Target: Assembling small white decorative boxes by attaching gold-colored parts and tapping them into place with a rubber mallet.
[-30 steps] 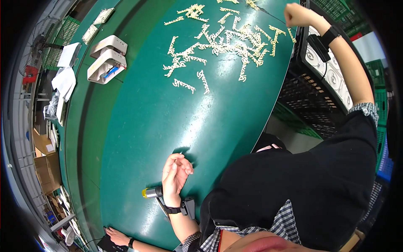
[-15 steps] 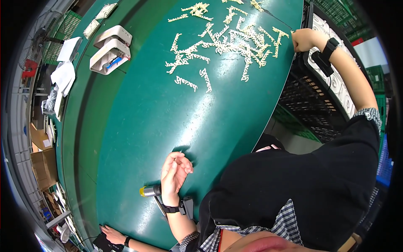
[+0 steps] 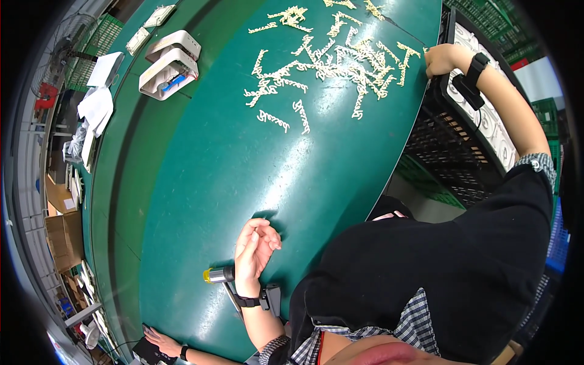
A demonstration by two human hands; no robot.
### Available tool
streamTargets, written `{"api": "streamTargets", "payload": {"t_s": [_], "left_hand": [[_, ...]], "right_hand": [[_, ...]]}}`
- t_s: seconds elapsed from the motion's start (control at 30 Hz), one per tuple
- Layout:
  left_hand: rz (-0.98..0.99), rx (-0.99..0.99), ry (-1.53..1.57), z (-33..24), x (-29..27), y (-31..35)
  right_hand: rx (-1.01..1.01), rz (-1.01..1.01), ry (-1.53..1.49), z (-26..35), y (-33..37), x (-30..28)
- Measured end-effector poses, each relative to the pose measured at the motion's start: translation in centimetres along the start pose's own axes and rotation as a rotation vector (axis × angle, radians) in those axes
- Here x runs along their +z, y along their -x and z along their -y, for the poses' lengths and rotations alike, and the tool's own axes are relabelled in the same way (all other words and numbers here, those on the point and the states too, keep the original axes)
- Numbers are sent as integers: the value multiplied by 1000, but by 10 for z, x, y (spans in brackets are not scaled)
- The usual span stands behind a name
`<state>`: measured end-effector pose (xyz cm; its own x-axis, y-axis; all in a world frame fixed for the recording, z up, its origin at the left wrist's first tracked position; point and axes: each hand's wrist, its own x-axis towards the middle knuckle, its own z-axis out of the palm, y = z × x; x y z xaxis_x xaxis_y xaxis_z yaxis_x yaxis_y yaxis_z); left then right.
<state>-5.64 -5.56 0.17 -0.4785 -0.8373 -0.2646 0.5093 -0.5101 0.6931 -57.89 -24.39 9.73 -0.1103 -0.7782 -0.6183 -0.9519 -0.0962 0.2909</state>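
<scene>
My left hand [image 3: 257, 249] rests on the green tabletop [image 3: 243, 176] with the palm turned up. Its fingers curl loosely and nothing shows in the palm. A two-faced mallet [image 3: 219, 275] with a yellow tip and a metal head lies beside that wrist, partly hidden by it. At the far right edge of the table is my right hand [image 3: 443, 59], its fingers bent inward. Whatever it may hold is hidden. Many thin cream word-shaped script pieces [image 3: 328, 64] lie scattered just left of it, some overlapping.
Beside the table edge stands a black crate [image 3: 447, 131] holding white round-patterned parts [image 3: 502, 143]. Two beige housings [image 3: 167, 70] stand at the far left, one with a blue part inside. Another person's hand [image 3: 161, 342] lies at a black box [image 3: 149, 351], lower left.
The view has shifted slightly, so the housings and script pieces appear a little farther right. Both my hands keep nearly the same pose. The other person's hand has spread its fingers slightly.
</scene>
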Motion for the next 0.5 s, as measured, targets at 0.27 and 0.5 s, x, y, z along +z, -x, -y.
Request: {"api": "streamTargets", "payload": {"t_s": [0.27,0.5], "left_hand": [[-2,1,-1,1,-1,0],[3,1,0,1,-1,0]], "right_hand": [[-134,-215,61,-12,-1,17],[-163,-120,-30,-30,3,29]]}}
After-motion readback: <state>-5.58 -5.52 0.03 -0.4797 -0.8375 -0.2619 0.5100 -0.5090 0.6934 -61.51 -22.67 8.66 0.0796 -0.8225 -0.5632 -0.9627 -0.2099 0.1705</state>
